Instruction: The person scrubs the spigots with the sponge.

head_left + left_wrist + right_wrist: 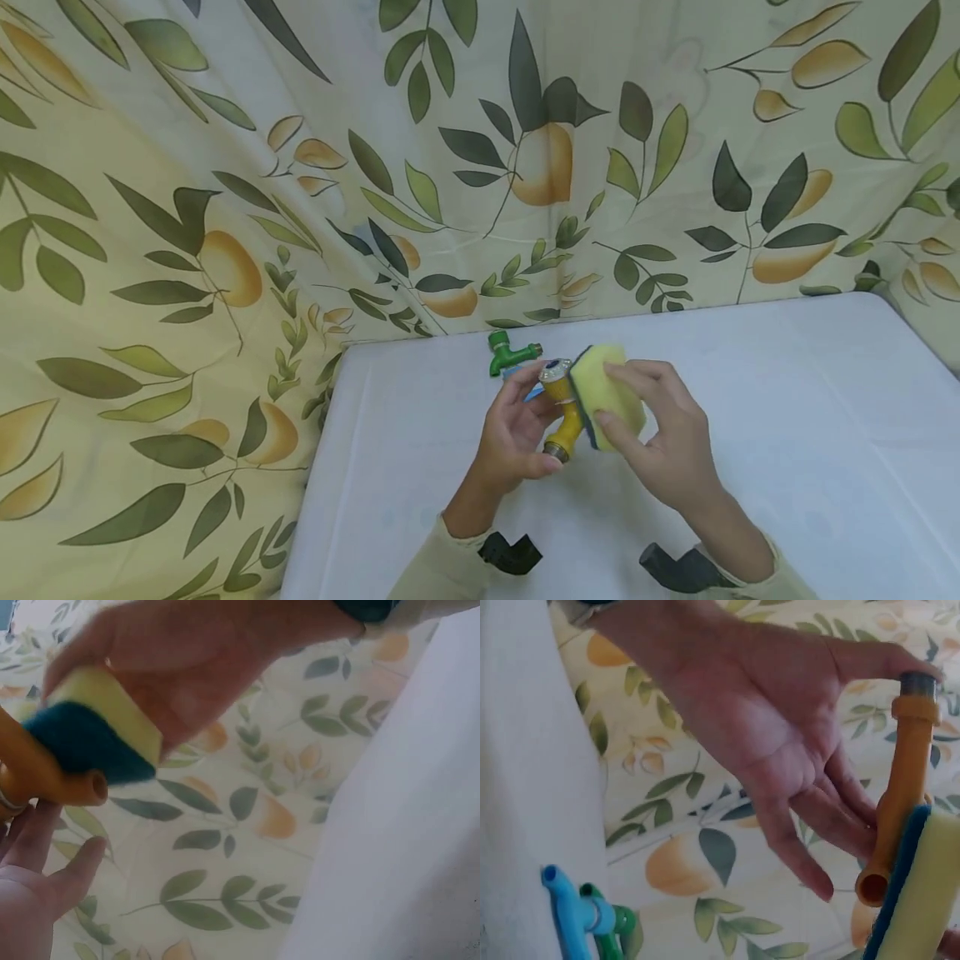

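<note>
My left hand (510,446) holds a yellow plastic tap (567,432) above the table, its thumb on the tap's metal-coloured end and its fingers behind the body. A clear knob tops this tap. In my right hand (678,446) is a sponge (618,392), pinched between thumb and fingers. Its dark scouring side lies against the tap, and the yellow foam faces my right palm. The left wrist view shows the scouring layer (82,742) touching the tap beside its spout opening. The right wrist view has the tap (900,795) spanning from left thumb to fingertips.
A green tap (508,354) lies near the table's back edge, beyond my left hand. Beside it is a blue tap (570,919), mostly hidden by that hand in the head view. Leaf-patterned cloth (375,208) hangs behind and left of the white table (787,433).
</note>
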The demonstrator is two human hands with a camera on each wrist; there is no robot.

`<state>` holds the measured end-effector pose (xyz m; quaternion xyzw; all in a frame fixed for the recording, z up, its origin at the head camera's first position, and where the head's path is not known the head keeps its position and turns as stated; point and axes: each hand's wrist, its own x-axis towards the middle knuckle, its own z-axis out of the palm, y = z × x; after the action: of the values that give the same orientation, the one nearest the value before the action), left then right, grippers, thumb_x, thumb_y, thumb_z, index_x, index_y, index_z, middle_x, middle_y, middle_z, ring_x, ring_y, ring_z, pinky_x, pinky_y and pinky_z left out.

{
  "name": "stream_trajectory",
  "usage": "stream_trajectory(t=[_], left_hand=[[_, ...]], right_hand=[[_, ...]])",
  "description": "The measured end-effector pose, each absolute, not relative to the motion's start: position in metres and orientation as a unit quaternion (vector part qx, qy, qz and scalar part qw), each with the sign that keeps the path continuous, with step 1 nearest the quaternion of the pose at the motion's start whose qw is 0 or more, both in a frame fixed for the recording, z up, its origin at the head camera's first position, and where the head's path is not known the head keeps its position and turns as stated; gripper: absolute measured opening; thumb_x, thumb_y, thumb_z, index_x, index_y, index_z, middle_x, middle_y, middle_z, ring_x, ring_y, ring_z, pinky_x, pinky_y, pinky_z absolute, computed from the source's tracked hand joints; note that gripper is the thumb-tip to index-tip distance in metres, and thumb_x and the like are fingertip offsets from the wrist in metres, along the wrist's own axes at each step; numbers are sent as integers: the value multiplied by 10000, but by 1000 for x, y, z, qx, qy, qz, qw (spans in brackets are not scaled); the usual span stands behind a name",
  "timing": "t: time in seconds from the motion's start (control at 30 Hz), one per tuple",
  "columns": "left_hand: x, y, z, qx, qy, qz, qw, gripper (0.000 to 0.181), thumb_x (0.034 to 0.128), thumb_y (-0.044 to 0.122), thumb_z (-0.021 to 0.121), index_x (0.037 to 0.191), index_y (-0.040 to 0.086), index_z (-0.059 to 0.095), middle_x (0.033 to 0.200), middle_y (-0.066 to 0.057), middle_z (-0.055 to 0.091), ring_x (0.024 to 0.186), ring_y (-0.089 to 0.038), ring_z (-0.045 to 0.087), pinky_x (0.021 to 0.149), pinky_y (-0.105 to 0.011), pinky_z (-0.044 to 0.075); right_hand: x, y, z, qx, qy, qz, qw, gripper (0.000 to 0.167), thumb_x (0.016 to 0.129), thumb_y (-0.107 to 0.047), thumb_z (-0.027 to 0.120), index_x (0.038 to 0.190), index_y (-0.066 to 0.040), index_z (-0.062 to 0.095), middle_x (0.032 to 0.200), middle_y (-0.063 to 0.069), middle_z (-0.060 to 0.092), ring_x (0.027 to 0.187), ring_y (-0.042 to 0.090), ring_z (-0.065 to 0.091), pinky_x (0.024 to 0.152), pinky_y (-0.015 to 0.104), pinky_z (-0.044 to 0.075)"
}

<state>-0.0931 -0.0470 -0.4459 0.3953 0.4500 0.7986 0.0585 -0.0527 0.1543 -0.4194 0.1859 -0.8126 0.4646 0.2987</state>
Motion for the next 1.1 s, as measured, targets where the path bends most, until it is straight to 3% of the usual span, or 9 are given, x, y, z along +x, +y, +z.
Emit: stream_trajectory(t=[0.2, 0.3, 0.43, 0.53, 0.7, 0.93, 1.1], left_hand=[[-96, -47, -447, 405, 433, 802, 74, 1031, 864, 412, 816, 1561, -78, 234, 1520, -28, 486, 1365, -150, 522, 1140, -295, 450], [-96, -47, -447, 403, 453, 792, 73, 1082, 863, 416, 816, 1566, -106, 181, 1520, -7, 499, 1371, -135, 505, 1145, -304, 445], [-96, -51, -450, 408, 502, 760, 68, 1080, 861, 430, 812, 1585, -67, 184, 1533, -16, 477, 1379, -152, 494, 1154, -385, 451], [-96, -59, -450, 415, 577, 702, 44, 1050, 837, 333, 855, 1599, -11, 220, 1540, -114, 469, 1393, -212, 496, 1174, -453, 431], [-96, -68, -448, 405, 717, 567, -18, 1076, 662, 71, 932, 1559, 63, 338, 1481, -130, 552, 1368, -227, 533, 1174, -426, 433], [-97, -68, -448, 419, 756, 495, -86, 1059, 590, 140, 987, 1482, 63, 422, 1410, -113, 572, 1302, -220, 550, 1125, -383, 482], [-94, -68, -446, 422, 770, 466, -106, 1055, 589, 206, 995, 1470, 65, 431, 1447, -104, 542, 1364, -234, 494, 1136, -375, 468]], right_hand=[[-57, 154, -421, 209, -791, 470, 331, 500, 765, -156, 769, 1245, -45, 686, 1133, 139, 624, 1079, 34, 558, 902, 70, 437], [-57, 153, -419, 199, -797, 470, 324, 507, 782, -134, 762, 1274, -51, 671, 1156, 148, 618, 1075, 24, 553, 887, 71, 434], [-53, 156, -415, 193, -816, 454, 302, 566, 709, -65, 797, 1264, -74, 685, 1150, 124, 615, 1060, 31, 544, 899, 51, 427], [-54, 161, -410, 177, -837, 434, 285, 578, 696, -50, 823, 1257, -121, 704, 1147, 92, 615, 1072, 39, 535, 928, 35, 405], [-57, 167, -405, 202, -853, 401, 267, 551, 699, -74, 841, 1230, -173, 737, 1152, 58, 620, 1000, 81, 565, 845, 64, 447], [-59, 169, -403, 205, -862, 367, 283, 561, 678, -117, 850, 1223, -193, 743, 1128, 41, 619, 947, 118, 554, 729, 111, 470], [-58, 168, -402, 201, -868, 358, 279, 564, 676, -128, 856, 1223, -197, 742, 1130, 50, 612, 929, 150, 562, 701, 172, 507]])
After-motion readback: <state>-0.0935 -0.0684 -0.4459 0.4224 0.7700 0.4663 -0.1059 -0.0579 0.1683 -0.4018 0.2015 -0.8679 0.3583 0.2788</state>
